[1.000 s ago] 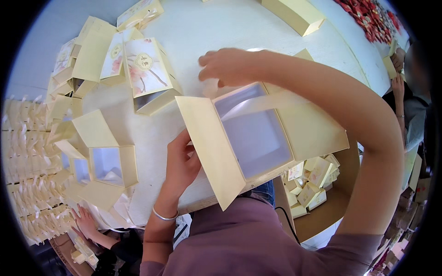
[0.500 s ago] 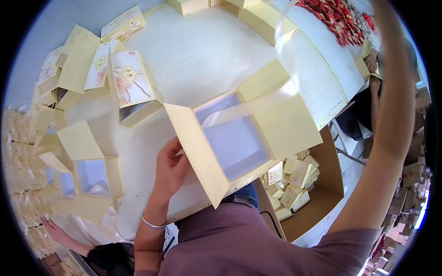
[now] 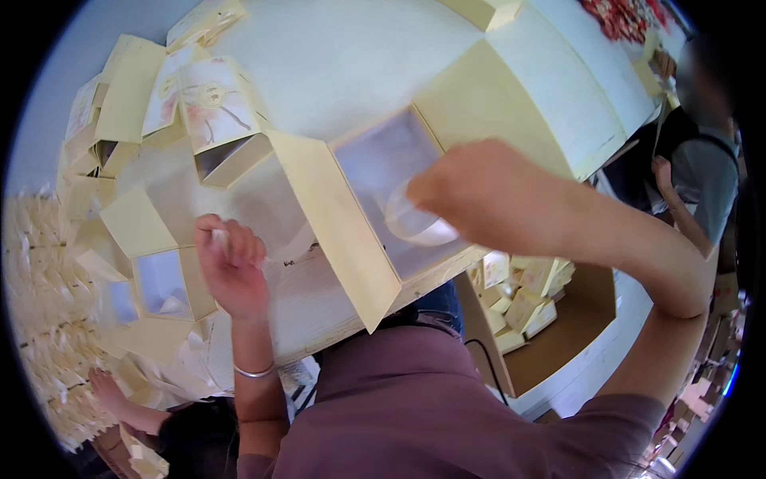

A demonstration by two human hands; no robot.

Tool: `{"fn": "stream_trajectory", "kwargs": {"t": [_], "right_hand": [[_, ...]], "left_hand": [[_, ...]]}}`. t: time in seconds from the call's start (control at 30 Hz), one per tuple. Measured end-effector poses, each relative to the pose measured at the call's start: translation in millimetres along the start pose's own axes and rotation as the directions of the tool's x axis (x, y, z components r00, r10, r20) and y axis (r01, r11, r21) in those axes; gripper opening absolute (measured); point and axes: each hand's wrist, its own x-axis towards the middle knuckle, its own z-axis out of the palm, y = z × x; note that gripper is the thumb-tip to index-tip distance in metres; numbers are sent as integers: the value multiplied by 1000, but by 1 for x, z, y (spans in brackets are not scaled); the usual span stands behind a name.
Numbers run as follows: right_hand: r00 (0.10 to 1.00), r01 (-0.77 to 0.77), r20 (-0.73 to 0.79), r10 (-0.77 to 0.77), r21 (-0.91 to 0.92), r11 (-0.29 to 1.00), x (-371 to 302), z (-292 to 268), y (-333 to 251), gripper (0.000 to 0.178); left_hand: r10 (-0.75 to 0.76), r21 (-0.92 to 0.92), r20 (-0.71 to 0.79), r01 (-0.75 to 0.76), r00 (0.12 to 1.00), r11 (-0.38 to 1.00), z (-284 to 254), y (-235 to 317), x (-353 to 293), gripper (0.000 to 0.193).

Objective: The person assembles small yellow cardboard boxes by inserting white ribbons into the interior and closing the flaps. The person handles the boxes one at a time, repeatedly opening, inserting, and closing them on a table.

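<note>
An open cream gift box [image 3: 335, 223] lies tilted at the table's near edge, its flaps spread left and right and its inside pale. My right hand [image 3: 479, 191] is closed over the box's right side, pinching a white ribbon [image 3: 431, 231] that loops down into the box. Left of the box, my left hand [image 3: 231, 263] is raised with curled fingers. A whitish bit shows between them, and a faint ribbon strip runs from there toward the left flap. Both hands are blurred by motion.
Floral-lidded boxes [image 3: 219, 100] stand at the back left, with another open box [image 3: 163, 279] below them. Rows of ribboned pieces [image 3: 36, 295] line the left. A brown carton [image 3: 574, 347] of small cream boxes sits below the table edge. Other people work at left and right.
My right hand has come down from high on the right to over the box, and the stretched ribbon now hangs in a loop. My left hand has left the flap and moved left.
</note>
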Motion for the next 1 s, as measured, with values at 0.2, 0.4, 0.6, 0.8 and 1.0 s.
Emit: {"fn": "stream_trajectory", "kwargs": {"t": [0.2,0.4,0.6,0.8,1.0], "right_hand": [[997,77,-17,-75,142,987,2,33,-3,4],[995,83,45,-91,159,984,1,33,0,5],[996,79,25,-85,172,982,-2,36,1,4],[998,65,1,-66,172,983,1,38,2,3],[999,40,9,-42,179,983,0,36,2,3]], "left_hand": [[-145,890,172,-91,974,448,22,-25,-24,28],[-272,924,265,-164,925,345,35,-35,-20,29],[-292,940,284,-204,913,274,35,-31,-22,27],[-304,939,297,-218,905,266,38,-34,-21,26],[-313,936,307,-225,899,271,39,-36,-21,25]]}}
